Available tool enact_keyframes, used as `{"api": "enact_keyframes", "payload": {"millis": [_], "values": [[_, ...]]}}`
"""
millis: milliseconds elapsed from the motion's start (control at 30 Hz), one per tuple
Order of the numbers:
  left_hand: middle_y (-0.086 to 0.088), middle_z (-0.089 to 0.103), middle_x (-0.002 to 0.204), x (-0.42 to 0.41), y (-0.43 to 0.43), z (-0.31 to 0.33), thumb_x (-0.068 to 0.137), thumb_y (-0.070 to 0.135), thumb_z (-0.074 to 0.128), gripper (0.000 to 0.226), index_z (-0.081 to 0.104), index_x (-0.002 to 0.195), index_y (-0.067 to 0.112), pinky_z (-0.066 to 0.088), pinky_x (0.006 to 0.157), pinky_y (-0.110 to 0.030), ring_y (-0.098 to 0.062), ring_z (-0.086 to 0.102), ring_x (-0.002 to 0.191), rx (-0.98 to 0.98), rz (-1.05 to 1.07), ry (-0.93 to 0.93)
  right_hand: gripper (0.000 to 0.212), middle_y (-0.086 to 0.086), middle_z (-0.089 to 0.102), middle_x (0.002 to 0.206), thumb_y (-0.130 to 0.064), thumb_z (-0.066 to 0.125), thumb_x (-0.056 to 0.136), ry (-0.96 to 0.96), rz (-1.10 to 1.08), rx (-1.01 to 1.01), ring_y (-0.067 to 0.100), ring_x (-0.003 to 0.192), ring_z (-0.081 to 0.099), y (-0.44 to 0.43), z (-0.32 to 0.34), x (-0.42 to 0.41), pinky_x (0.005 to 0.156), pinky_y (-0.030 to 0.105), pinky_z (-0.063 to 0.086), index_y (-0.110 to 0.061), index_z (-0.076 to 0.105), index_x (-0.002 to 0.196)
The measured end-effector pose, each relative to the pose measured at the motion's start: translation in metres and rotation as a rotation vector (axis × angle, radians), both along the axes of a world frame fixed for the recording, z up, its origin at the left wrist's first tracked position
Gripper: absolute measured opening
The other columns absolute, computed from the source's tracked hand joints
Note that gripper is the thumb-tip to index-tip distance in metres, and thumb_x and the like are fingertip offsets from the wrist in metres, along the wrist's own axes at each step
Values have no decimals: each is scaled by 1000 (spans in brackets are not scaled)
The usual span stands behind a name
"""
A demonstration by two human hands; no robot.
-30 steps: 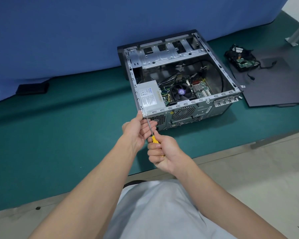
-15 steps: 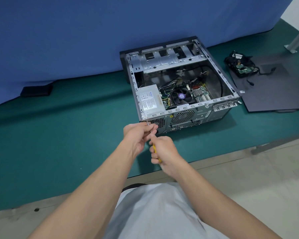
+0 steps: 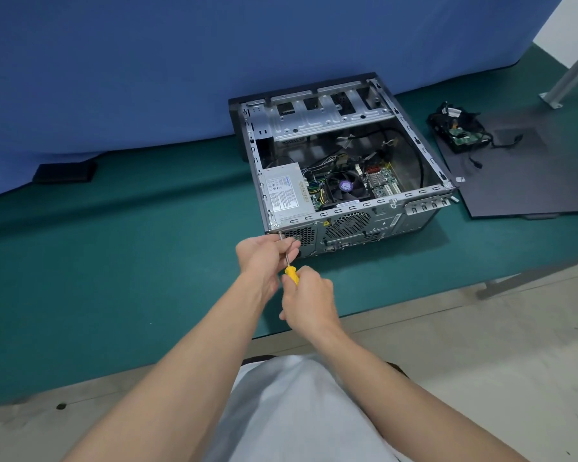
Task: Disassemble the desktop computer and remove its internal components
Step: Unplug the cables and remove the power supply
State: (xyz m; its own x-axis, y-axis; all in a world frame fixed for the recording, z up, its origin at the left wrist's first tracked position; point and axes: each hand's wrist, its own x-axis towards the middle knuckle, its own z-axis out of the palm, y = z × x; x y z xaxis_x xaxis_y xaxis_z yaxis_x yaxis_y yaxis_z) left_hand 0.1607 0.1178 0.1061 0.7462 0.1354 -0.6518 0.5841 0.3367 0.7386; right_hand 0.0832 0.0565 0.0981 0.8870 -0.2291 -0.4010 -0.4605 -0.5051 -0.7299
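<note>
Fingers (image 3: 305,274) of right hand (image 3: 309,298) around screwdriver (image 3: 291,272)

My right hand (image 3: 309,296) grips the yellow-handled screwdriver (image 3: 290,265), its tip at the computer case's (image 3: 347,225) rear left corner by the power supply (image 3: 284,195); my left hand (image 3: 264,253) pinches the shaft.

**Soft, even light, with wide-angle bend at the edges**

I see flat, cool light from above, neither bright nor dim. The computer case (image 3: 347,225) throws a soft shadow onto the green worktop (image 3: 114,261) at its near right side, and its interior darkens toward the right wall. The drive cage (image 3: 321,118) shows a mild sheen without hard glare. The blue backdrop (image 3: 147,61) bows along its lower edge, and the forearms (image 3: 181,378) look stretched near the bottom.
</note>
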Motion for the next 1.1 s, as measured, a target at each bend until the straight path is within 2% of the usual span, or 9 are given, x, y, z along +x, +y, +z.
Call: {"api": "enact_keyframes", "payload": {"millis": [67, 167, 233, 467, 733, 800, 967, 1033, 1100], "values": [[-22, 68, 81, 3, -1, 0, 88, -19, 53, 13, 58, 96, -9, 59, 59, -25, -25, 71, 68, 6, -7, 2, 18, 13, 65, 80, -26, 51, 96, 10, -39, 151, 19, 57, 63, -6, 2, 2, 52, 27, 49, -9, 51, 89], [-25, 66, 83, 4, 0, 2, 91, -18, 46, 19, 53, 109, -14, 60, 58, -27, -28, 70, 69, -73, -26, 0, 21, 14, 60, 73, -24, 50, 99, 283, -201, 995, 19, 52, 58, -25, 11, 4, 45, 25, 45, -6, 55, 89], [-28, 66, 85, 3, 2, 2, 93, -17, 44, 20, 50, 112, -15, 60, 59, -28, -31, 70, 71, -138, -22, -1, 19, 15, 61, 72, -17, 46, 100, 356, -221, 1219, 20, 52, 58, -35, 12, 3, 43, 22, 43, -2, 56, 94], [-23, 68, 88, -1, 2, -2, 82, -18, 63, 27, 56, 106, -9, 61, 68, -30, -28, 72, 76, 36, -74, -22, 9, 14, 58, 90, -16, 50, 96, 31, 51, 1, 27, 60, 68, -9, 3, -3, 53, 37, 58, -8, 48, 98], [-30, 65, 93, 3, 7, 1, 92, -21, 40, 27, 48, 117, -17, 61, 65, -30, -33, 70, 78, -139, -108, -5, 17, 20, 61, 73, -10, 47, 98, 376, -292, 1349, 22, 57, 60, -34, 15, -1, 50, 26, 52, 4, 56, 98], [-31, 66, 91, 2, 10, 1, 91, -20, 43, 26, 48, 116, -17, 61, 65, -30, -33, 71, 77, -168, -92, -8, 14, 16, 59, 70, -5, 44, 99, 281, -253, 1204, 18, 51, 58, -28, 15, 1, 46, 23, 49, 3, 54, 96], [-22, 67, 83, -2, 1, -3, 83, -20, 59, 26, 55, 105, -10, 59, 60, -26, -26, 72, 72, 14, -71, -46, 6, 15, 66, 79, -14, 49, 95, 49, -14, 163, 14, 44, 63, -2, 8, -1, 41, 20, 46, -11, 50, 89], [-21, 67, 82, -1, -2, -3, 88, -18, 53, 14, 55, 96, -6, 59, 61, -26, -26, 71, 73, 25, -72, -37, 6, 12, 65, 78, -15, 52, 94, 91, -31, 306, 15, 49, 64, -10, 8, 1, 44, 20, 48, -10, 51, 91], [-24, 66, 84, 2, -1, -2, 92, -17, 46, 13, 54, 95, -8, 59, 59, -26, -29, 70, 74, -39, -75, -21, 13, 14, 61, 78, -16, 51, 97, 276, -153, 882, 20, 59, 63, -24, 14, 4, 52, 26, 52, -6, 56, 90]]}}
